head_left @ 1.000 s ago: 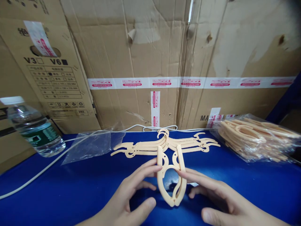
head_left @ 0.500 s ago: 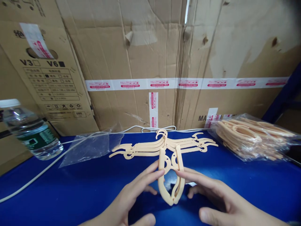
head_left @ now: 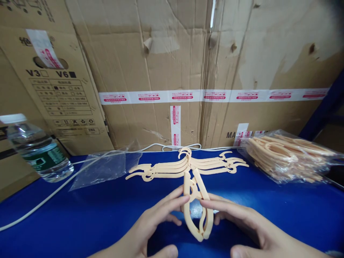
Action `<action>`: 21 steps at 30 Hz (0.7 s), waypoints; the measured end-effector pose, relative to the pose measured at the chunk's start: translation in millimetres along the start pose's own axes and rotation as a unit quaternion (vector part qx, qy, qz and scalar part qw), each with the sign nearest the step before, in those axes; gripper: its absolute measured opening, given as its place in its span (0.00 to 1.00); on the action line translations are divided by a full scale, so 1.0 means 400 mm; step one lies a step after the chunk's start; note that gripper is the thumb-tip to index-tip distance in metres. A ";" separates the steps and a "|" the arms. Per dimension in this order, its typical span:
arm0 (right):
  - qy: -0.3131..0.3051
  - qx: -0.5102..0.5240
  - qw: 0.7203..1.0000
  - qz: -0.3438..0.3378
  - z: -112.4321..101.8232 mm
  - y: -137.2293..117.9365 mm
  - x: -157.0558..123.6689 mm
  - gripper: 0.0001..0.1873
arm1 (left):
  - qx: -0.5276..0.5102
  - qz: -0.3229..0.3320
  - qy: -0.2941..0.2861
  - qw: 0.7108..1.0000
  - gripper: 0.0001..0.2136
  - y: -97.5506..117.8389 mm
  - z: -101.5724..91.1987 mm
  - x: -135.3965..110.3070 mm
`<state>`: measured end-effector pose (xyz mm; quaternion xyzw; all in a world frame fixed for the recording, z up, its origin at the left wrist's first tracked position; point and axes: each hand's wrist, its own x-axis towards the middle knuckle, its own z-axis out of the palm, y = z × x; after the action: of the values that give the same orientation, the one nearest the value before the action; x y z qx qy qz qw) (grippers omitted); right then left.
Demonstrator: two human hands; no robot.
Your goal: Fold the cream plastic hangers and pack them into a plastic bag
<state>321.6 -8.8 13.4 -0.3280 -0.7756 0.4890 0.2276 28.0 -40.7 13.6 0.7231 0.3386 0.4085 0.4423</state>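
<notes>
This looks like a packing or storeroom bench in a small warehouse. Worn cardboard boxes (head_left: 172, 71) sealed with printed tape stand as a wall along the back of a blue table (head_left: 67, 215). Before the boxes lie loose plastic hangers (head_left: 185, 166), with a bagged bundle of hangers (head_left: 290, 156) to their right and an empty clear bag (head_left: 107, 165) to their left.

The hanger (head_left: 197, 211) I pinch is smooth, matt beige plastic. My table (head_left: 80, 215) has a smooth blue surface. Behind stand rough, creased cardboard boxes (head_left: 161, 64); the bag (head_left: 104, 166) is glossy clear film.
</notes>
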 end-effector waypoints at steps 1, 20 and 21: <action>-0.002 0.001 1.000 0.001 0.000 -0.001 0.001 0.30 | -0.005 0.007 0.002 1.000 0.25 -0.002 0.002 0.000; 0.006 0.045 0.999 0.009 0.001 0.006 0.010 0.29 | -0.031 0.011 0.000 0.999 0.27 -0.015 0.005 0.002; 0.004 0.049 0.999 0.007 0.002 0.004 0.010 0.29 | -0.033 0.014 -0.004 0.999 0.27 -0.015 0.004 0.003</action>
<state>318.9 -5.8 11.6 -0.3240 -0.7475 0.5265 0.2432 29.3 -38.0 8.0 0.7147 0.3129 0.4226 0.4612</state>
